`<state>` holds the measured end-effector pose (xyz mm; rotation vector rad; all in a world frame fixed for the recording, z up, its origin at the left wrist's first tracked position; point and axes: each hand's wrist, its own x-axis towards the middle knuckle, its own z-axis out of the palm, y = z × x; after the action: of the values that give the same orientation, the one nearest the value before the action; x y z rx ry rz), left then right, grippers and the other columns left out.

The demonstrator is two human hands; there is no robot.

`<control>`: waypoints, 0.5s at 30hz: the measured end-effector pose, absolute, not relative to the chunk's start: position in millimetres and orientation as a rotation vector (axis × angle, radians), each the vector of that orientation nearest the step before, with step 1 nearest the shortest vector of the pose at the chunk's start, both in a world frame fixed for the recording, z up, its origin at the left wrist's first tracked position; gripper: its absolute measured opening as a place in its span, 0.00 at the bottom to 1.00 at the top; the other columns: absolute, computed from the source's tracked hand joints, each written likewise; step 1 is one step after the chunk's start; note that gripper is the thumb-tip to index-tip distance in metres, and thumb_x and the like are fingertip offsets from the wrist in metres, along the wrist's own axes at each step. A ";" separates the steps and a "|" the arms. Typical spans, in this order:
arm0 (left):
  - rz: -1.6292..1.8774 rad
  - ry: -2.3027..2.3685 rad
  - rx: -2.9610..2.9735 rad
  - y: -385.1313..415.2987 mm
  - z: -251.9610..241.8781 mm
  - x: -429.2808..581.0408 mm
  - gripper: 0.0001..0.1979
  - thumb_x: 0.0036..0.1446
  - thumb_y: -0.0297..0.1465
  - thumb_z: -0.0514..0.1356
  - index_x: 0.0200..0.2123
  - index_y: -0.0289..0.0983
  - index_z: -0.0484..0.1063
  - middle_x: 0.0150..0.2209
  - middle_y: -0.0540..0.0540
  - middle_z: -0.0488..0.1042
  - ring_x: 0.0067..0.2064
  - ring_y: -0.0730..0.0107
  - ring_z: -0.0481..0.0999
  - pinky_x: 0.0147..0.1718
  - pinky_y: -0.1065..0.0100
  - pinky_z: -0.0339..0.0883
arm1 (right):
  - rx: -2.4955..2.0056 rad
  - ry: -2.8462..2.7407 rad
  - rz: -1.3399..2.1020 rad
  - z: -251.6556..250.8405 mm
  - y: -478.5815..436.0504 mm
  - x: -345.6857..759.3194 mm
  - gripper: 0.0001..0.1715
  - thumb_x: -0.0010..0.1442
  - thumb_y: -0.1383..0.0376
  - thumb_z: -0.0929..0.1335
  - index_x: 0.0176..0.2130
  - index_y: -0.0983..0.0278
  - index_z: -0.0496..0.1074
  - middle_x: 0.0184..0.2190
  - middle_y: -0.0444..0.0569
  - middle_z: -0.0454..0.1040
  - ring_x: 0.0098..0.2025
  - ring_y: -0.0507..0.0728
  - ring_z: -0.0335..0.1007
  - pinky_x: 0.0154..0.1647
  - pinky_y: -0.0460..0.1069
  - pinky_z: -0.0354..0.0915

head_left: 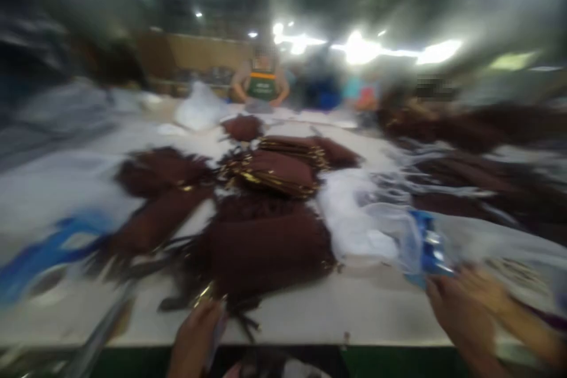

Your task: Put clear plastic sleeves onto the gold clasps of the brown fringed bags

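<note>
Dark brown bundle [270, 248], fabric, one: lying mid-table, set back from the near edge of the table [310, 319]. Dark straps [243, 319] trail from its front towards that edge.

Left hand [195, 336]: at the near edge, in front of the bundle; fingers curled narrowly about a pale narrow item [218, 331]. Gold-coloured piece [204, 294] at the fingertips; cannot tell whether gripped.

Right hand [460, 313]: near edge, right-hand part, just beside a blue packet [432, 242]; blurred, grip cannot be told. Second hand [482, 286], apparently another person's, reaches in from the right and overlaps it in view.

Between bundle and right hand, in the way: white wrapped bundle [354, 218].

Behind the bundle: gold-edged brown stack [279, 171]; small brown heap [243, 128]; white bag [201, 106], towards the far edge.

Left side: brown pieces [163, 171], loosely piled; blue item [57, 248], smeared by blur.

Right side: dark brown pile [469, 183].

Far edge: person in green apron [262, 85].
</note>
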<state>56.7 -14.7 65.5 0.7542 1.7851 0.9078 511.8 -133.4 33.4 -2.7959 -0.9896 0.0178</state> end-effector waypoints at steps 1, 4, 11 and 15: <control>0.926 1.780 0.731 -11.7 55.5 49.6 0.16 0.48 0.43 0.66 0.28 0.35 0.72 0.25 0.50 0.73 0.27 0.72 0.72 0.27 0.70 0.67 | -2.740 -1.037 0.042 28.6 -124.7 499.0 0.23 0.59 0.48 0.58 0.41 0.59 0.71 0.32 0.58 0.77 0.28 0.64 0.71 0.29 0.56 0.63; 0.920 1.530 0.750 -5.0 28.4 27.0 0.15 0.45 0.42 0.65 0.25 0.36 0.70 0.20 0.52 0.70 0.23 0.75 0.68 0.24 0.73 0.61 | -2.278 -1.177 0.527 22.0 -87.4 425.3 0.24 0.53 0.44 0.62 0.42 0.56 0.69 0.33 0.51 0.76 0.29 0.61 0.70 0.31 0.54 0.65; 0.945 1.363 0.694 -10.3 16.8 17.3 0.14 0.48 0.40 0.64 0.29 0.36 0.69 0.23 0.51 0.71 0.24 0.75 0.67 0.25 0.73 0.58 | -1.328 -1.527 1.521 44.3 -10.9 198.7 0.12 0.63 0.58 0.62 0.35 0.62 0.69 0.27 0.43 0.69 0.26 0.51 0.60 0.28 0.45 0.58; 0.954 1.315 0.667 -9.3 7.7 13.5 0.11 0.51 0.38 0.62 0.30 0.36 0.69 0.23 0.51 0.71 0.25 0.76 0.68 0.25 0.74 0.57 | -1.263 -1.613 1.524 37.8 9.7 165.3 0.09 0.62 0.63 0.63 0.34 0.64 0.70 0.26 0.41 0.68 0.28 0.50 0.61 0.29 0.44 0.57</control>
<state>13.5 -9.3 7.7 0.6673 1.3155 0.9537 165.3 9.7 37.8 -1.2631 -1.6127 1.5236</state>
